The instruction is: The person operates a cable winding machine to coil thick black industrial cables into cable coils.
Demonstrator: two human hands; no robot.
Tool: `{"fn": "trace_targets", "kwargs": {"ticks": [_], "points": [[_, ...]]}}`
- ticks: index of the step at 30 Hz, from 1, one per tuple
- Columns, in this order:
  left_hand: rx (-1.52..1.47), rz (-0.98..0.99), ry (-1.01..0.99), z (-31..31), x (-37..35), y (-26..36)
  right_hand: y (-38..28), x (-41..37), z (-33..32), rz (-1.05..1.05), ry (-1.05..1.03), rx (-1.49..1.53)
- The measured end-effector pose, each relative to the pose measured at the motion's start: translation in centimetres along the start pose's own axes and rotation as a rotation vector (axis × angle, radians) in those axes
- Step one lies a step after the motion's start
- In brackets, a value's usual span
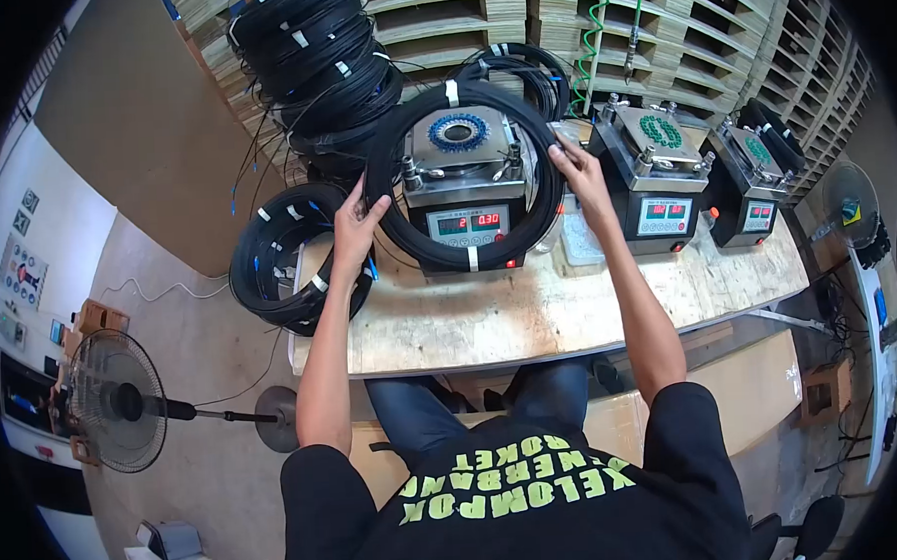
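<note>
A coil of black cable (398, 115), bound with white tape, is held up in front of me by both hands. My left hand (358, 227) grips its left side, thumb on the near face. On the right side, my right hand (580, 174) is closed around the same coil. Through the ring shows a metal machine (464, 185) with a round plate of blue-tipped connectors (458, 131) on top and a red digital display (468, 222). More black coils (279, 252) lie at the table's left end, close to my left hand.
Two similar machines with green-ringed tops (654, 171) (754, 172) stand to the right on the wooden table (450, 325). A tall stack of black coils (309, 66) rises at the back left. Wooden pallets (447, 20) line the back; a standing fan (123, 399) is at left.
</note>
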State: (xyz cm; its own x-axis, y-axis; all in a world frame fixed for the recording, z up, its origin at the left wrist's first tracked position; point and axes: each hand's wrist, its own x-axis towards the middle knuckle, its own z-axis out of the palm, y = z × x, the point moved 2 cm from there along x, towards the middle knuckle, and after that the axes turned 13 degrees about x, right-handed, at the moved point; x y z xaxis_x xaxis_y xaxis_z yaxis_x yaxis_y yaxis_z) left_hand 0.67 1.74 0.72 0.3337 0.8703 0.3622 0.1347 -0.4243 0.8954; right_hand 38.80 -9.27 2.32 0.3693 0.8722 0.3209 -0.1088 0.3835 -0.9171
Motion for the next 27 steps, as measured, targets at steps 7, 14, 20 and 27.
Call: {"fn": "trace_targets", "kwargs": {"ticks": [7, 14, 20, 27], "points": [[0.069, 0.019, -0.038, -1.4, -8.7, 3.2, -2.6, -8.8, -1.0, -0.045, -0.122, -0.200], [0.049, -0.321, -0.131, -0.9, -22.4, -1.9, 1.8, -21.1, -2.1, 0.261, -0.165, -0.619], [0.231, -0.461, -0.288, -0.2, -26.2, -5.0, 7.5, -25.5, -2.7, 0.372, -0.287, -0.953], [0.729, -0.439, -0.399, 0.8, -22.8, -5.4, 8.9, -22.4, -1.8, 0.415, -0.334, -1.140]]}}
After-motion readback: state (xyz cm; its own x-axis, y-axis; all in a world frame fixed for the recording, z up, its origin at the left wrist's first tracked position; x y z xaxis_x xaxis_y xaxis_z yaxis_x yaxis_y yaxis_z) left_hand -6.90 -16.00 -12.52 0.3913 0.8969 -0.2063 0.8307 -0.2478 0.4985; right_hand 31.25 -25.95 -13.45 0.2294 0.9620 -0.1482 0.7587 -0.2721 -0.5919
